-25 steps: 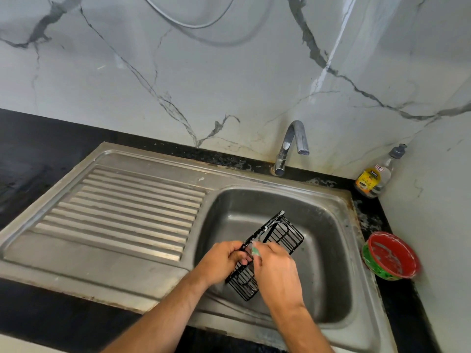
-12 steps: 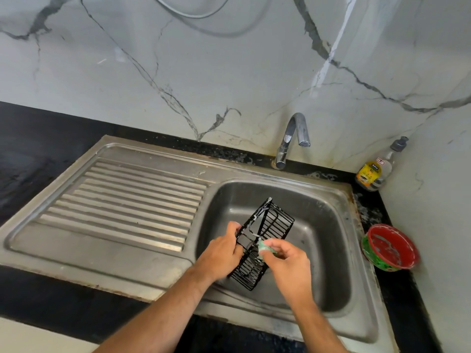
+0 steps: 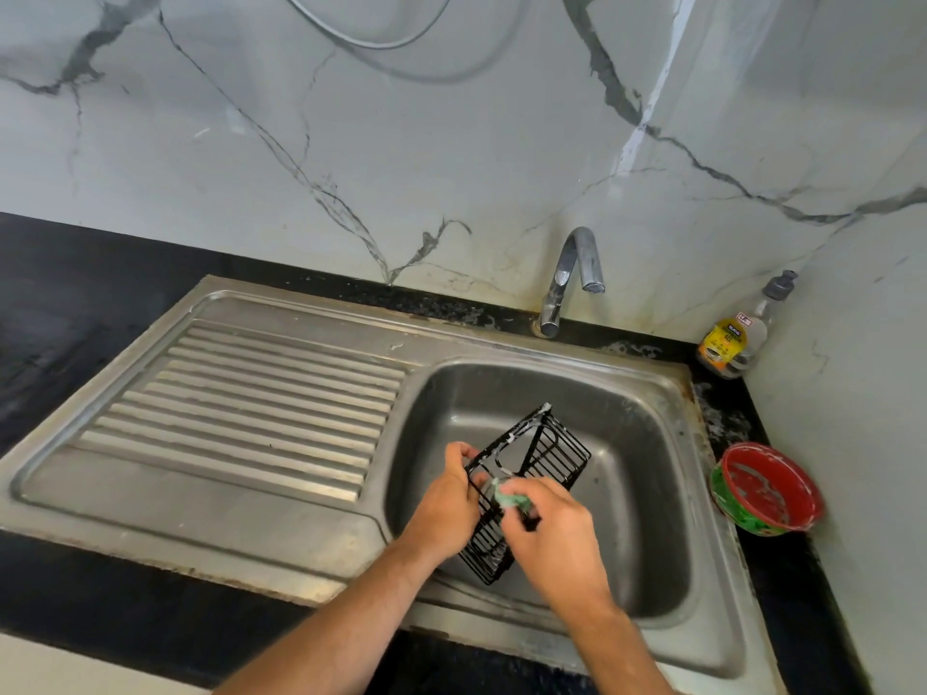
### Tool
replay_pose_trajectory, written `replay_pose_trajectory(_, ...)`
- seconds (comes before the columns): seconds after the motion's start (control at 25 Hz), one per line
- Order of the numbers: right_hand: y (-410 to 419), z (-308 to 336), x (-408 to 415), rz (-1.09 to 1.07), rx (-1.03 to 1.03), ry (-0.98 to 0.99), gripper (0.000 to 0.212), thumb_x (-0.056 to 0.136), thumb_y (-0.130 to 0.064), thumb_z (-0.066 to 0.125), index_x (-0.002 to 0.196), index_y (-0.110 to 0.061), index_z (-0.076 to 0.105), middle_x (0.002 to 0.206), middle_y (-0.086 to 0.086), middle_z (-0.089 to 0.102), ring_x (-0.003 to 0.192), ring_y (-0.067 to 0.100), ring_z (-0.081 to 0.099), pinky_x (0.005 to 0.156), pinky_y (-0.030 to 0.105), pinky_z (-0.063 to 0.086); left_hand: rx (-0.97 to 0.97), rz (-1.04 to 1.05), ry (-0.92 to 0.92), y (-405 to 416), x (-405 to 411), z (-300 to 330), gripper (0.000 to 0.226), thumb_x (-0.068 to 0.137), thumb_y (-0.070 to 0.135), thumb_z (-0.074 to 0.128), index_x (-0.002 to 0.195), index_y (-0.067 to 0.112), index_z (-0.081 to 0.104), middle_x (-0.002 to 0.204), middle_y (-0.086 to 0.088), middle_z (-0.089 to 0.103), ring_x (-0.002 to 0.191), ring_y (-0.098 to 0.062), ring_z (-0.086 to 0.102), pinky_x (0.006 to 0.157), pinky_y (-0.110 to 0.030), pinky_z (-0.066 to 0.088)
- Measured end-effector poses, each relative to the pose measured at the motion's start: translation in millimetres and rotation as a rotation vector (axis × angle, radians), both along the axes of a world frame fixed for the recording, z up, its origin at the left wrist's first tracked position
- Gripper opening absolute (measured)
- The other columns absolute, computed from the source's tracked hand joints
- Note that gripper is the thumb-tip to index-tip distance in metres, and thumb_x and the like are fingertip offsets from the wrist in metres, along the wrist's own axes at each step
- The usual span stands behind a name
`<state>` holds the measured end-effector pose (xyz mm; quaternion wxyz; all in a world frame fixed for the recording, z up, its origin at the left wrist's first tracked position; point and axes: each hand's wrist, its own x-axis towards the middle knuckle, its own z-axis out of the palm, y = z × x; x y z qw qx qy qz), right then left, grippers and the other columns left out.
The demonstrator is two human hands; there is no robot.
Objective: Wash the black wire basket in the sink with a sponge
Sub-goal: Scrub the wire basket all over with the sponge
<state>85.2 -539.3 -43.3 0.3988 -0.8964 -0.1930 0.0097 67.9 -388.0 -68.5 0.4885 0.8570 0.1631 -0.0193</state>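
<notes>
Black wire basket (image 3: 544, 456) held tilted over the steel sink (image 3: 647, 443) basin, thin black rods in a boxy grid, white suds along its top rail, far corner pointing up toward the tap (image 3: 572, 273). Left hand (image 3: 446, 499) grip curled round the basket's left edge, thumb on the upper rail. Right hand (image 3: 557, 531) grip pinching a small pale green sponge (image 3: 509, 499), soft and crumpled, pressed against the basket's wires near its middle; fingertips mostly hidden behind the sponge. Both forearms bare, coming in from the near edge of the sink. Sink is brushed stainless steel, rounded square basin, dull and water-marked; ribbed draining board (image 3: 261, 408) left of the basin with long parallel ridges. Curved chrome tap stands behind the basin at the wall; whether water is running cannot be told. Bench (image 3: 90, 273) is black polished stone around the sink, whitish residue on the strip right of the basin. Clear plastic soap bottle (image 3: 737, 333) with yellow label and grey cap in the corner right of the tap. Round red bowl (image 3: 767, 489) with green patterned outside, smeared inside, on the bench right of the basin. Wall behind the sink is glossy white marble with grey veins.
</notes>
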Motion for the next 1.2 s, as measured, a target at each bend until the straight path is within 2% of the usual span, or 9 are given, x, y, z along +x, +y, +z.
replay_pose_trajectory(0.16, -17, 19, 20, -0.202, 0.213, 0.248, 0.019, 0.087, -0.022, 0.076, 0.099, -0.037, 0.075, 0.076, -0.015, 0.074, 0.061, -0.002, 0.066, 0.058, 0.012, 0.051, -0.098, -0.040, 0.065, -6, 9, 1, 0.025, 0.105, 0.008, 0.041, 0.120, 0.028, 0.041, 0.092, 0.014, 0.061, 0.061, 0.003, 0.054, 0.053, -0.011, 0.038)
replay_pose_trajectory(0.36, -12, 18, 42, -0.273, 0.164, 0.219, 0.018, 0.088, -0.028, 0.074, 0.104, -0.035, 0.076, 0.072, -0.014, 0.071, 0.063, -0.005, 0.063, 0.065, 0.010, 0.048, -0.396, -0.023, 0.031, -6, 8, 4, 0.033, 0.079, 0.011, 0.056, 0.109, 0.026, 0.052, 0.102, 0.007, 0.061, 0.091, -0.010, 0.057, 0.082, -0.030, 0.047)
replay_pose_trajectory(0.52, -3, 14, 40, -0.219, 0.202, 0.251, 0.019, 0.090, -0.022, 0.072, 0.106, -0.032, 0.075, 0.076, -0.014, 0.072, 0.066, -0.004, 0.064, 0.062, 0.008, 0.046, -0.234, 0.008, 0.037, -16, 5, 5, 0.068, 0.072, 0.044, 0.078, 0.123, 0.033, 0.034, 0.124, 0.005, 0.044, 0.117, -0.007, 0.044, 0.092, -0.023, 0.041)
replay_pose_trajectory(0.64, -3, 11, 43, -0.210, 0.284, 0.301, 0.026, 0.093, -0.016, 0.067, 0.111, -0.033, 0.072, 0.080, -0.012, 0.074, 0.058, 0.001, 0.063, 0.059, 0.012, 0.049, -0.189, 0.046, 0.043, -18, 10, 1, 0.086, 0.075, 0.044, 0.079, 0.137, 0.028, 0.022, 0.133, 0.006, 0.034, 0.128, -0.008, 0.033, 0.106, -0.027, 0.035)
replay_pose_trajectory(0.72, -4, 11, 46, -0.204, 0.320, 0.344, 0.025, 0.093, -0.014, 0.067, 0.112, -0.029, 0.073, 0.071, -0.008, 0.072, 0.050, 0.004, 0.059, 0.052, 0.017, 0.049, -0.220, 0.022, 0.039, -20, 11, -2, 0.080, 0.081, 0.037, 0.073, 0.140, 0.028, 0.019, 0.136, 0.007, 0.034, 0.132, -0.009, 0.032, 0.112, -0.031, 0.034)
replay_pose_trajectory(0.84, -1, 19, 47, -0.074, 0.202, 0.324, 0.021, 0.091, -0.016, 0.070, 0.105, -0.030, 0.076, 0.070, -0.013, 0.067, 0.045, 0.003, 0.055, 0.045, 0.017, 0.045, -0.186, 0.039, 0.037, -18, 15, 0, 0.060, 0.084, 0.023, 0.059, 0.132, 0.029, 0.025, 0.126, 0.007, 0.041, 0.126, -0.013, 0.041, 0.105, -0.030, 0.039)
replay_pose_trajectory(0.96, -8, 22, 51, 0.029, -0.018, 0.122, 0.023, 0.086, -0.012, 0.073, 0.096, -0.033, 0.077, 0.088, -0.016, 0.067, 0.060, -0.002, 0.060, 0.058, 0.008, 0.045, -0.114, 0.025, 0.067, -9, 23, 6, 0.047, 0.085, 0.013, 0.054, 0.123, 0.025, 0.029, 0.116, 0.003, 0.044, 0.114, -0.016, 0.048, 0.097, -0.033, 0.045)
replay_pose_trajectory(1.12, -33, 20, 62, -0.010, -0.220, -0.077, 0.021, 0.087, -0.020, 0.071, 0.106, -0.026, 0.077, 0.104, -0.009, 0.073, 0.087, 0.004, 0.065, 0.087, 0.028, 0.054, -0.091, 0.012, 0.083, -6, 28, 7, 0.048, 0.084, 0.009, 0.051, 0.122, 0.025, 0.028, 0.111, 0.004, 0.046, 0.111, -0.018, 0.051, 0.090, -0.034, 0.047)
replay_pose_trajectory(1.2, -19, 24, 56, 0.071, -0.219, -0.117, 0.021, 0.090, -0.027, 0.071, 0.110, -0.030, 0.076, 0.105, -0.012, 0.073, 0.096, 0.008, 0.062, 0.090, 0.026, 0.050, -0.102, 0.040, 0.059, -9, 27, 6, 0.045, 0.085, 0.007, 0.050, 0.121, 0.025, 0.030, 0.111, 0.003, 0.048, 0.110, -0.017, 0.052, 0.089, -0.034, 0.048)
